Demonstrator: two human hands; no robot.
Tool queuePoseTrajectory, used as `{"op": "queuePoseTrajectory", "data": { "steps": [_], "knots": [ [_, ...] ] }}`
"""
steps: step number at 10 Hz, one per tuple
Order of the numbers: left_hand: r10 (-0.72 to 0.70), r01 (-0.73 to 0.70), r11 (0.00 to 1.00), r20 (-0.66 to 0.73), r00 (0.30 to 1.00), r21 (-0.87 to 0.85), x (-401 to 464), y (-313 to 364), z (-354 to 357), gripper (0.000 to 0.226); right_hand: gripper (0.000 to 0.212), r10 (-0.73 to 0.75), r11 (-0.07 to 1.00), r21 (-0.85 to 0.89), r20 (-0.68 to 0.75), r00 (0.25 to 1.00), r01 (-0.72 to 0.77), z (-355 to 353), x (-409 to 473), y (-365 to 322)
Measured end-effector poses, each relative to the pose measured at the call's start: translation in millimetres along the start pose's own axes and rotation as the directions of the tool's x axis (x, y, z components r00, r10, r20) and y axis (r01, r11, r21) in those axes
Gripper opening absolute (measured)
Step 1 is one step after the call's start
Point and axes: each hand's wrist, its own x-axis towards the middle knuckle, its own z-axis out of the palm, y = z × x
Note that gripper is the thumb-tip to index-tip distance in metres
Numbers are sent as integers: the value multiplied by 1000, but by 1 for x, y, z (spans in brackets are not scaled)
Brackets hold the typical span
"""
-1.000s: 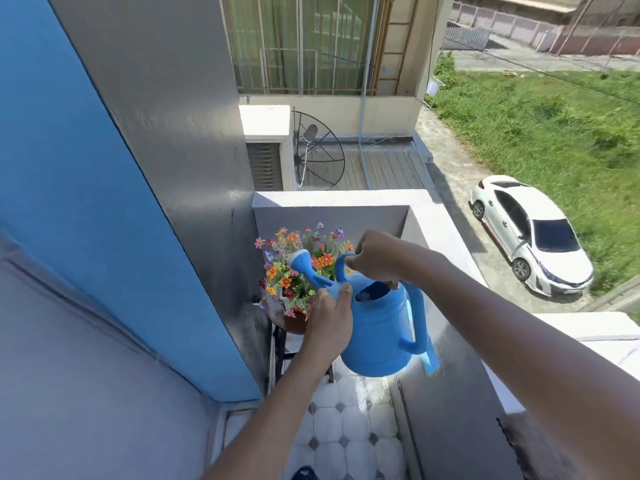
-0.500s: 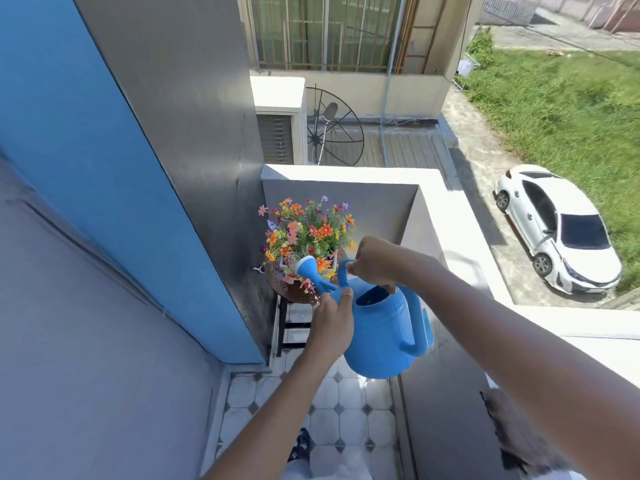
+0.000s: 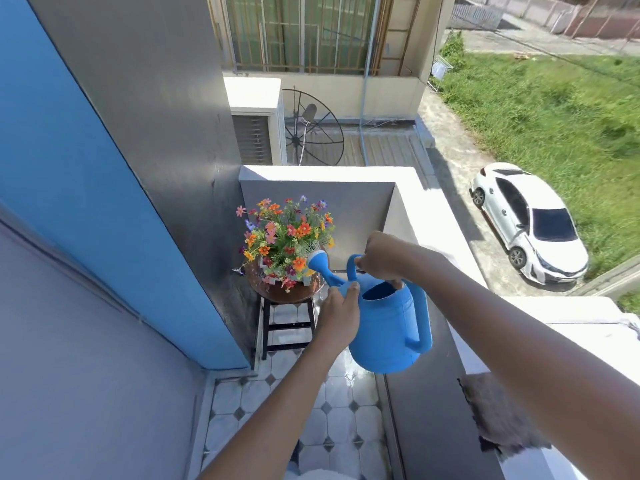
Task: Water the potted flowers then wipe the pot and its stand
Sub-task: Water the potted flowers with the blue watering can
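Both hands are on the blue watering can (image 3: 388,327), which hangs in the air over the tiled balcony floor (image 3: 332,434), tipped toward 11 o'clock. The right hand (image 3: 382,258) comes in from 4 o'clock and has its fingers wrapped shut around the can's top handle (image 3: 352,268), just above the open mouth. The left hand (image 3: 341,315) rises from 6 o'clock and presses flat against the can's near side at the base of the spout, fingers together, thumb tip up by the rim. The spout runs up and away to its round rose head (image 3: 318,262), which sits at the 4 o'clock edge of the flowers; fine streaks of water fan out from it into the foliage.

The potted flowers (image 3: 287,237), a bunch of orange, pink, red and purple blooms, stand in a small pale pot (image 3: 304,279) on a round brown tray (image 3: 284,292). That rests on a dark wooden stool (image 3: 287,327) tucked into the far corner, against the grey wall at 9 o'clock and the white parapet (image 3: 408,209) at 1 o'clock.

At 4 o'clock from the can, a dark grey cloth (image 3: 498,414) lies draped over the parapet ledge, well apart from the stool. Beyond the ledge, down at 2 o'clock, 1 white car (image 3: 526,220) is parked beside the grass.
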Motion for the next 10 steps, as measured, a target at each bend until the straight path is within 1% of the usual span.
{"op": "queuePoseTrajectory", "data": {
  "steps": [1,2,3,5,6,7,8,9,10],
  "knots": [
    [22,-22,1000,9,1000,-3,4,8,0,65,32,28,981,191,-47,998,-19,-11,-6,9],
    [47,-48,999,20,999,26,9,16,0,62,32,20,972,234,-67,998,-3,-13,-2,12],
    [64,-65,997,36,997,41,12,25,1,64,31,40,970,244,-80,996,-19,-18,5,17],
    [64,-66,996,48,997,58,12,32,-1,59,30,50,972,234,-82,995,-30,-26,7,17],
    [70,-71,996,15,997,57,13,28,-8,53,32,32,969,249,-77,996,-11,-29,3,10],
    [87,-85,995,-47,995,49,11,24,-21,56,34,16,982,191,-58,998,-4,-31,0,-4],
    [76,-74,997,-82,994,24,7,19,-36,49,35,-46,980,190,-70,996,59,-32,1,-21],
    [42,-40,999,-116,992,14,3,11,-52,49,44,-70,983,170,-24,997,73,-32,0,-41],
    [17,-15,1000,-131,991,13,1,4,-64,54,41,-93,985,142,-16,996,95,-29,9,-55]
  ]
}}
